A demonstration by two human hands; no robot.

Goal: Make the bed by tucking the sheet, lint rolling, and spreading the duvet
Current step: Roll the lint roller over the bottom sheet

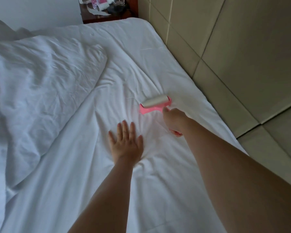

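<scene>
A white sheet (138, 68) covers the mattress, creased around my hands. My right hand (174, 120) grips the pink handle of a lint roller (155, 103), whose pale roll lies on the sheet near the headboard side. To its left, my left hand (127, 143) presses flat on the sheet with fingers spread. The white duvet (37, 91) is bunched up over the left half of the bed.
A beige padded headboard (242, 61) runs along the right edge of the mattress. A dark wooden nightstand (106, 15) stands beyond the far corner, with glasses, a pink box and white paper on it.
</scene>
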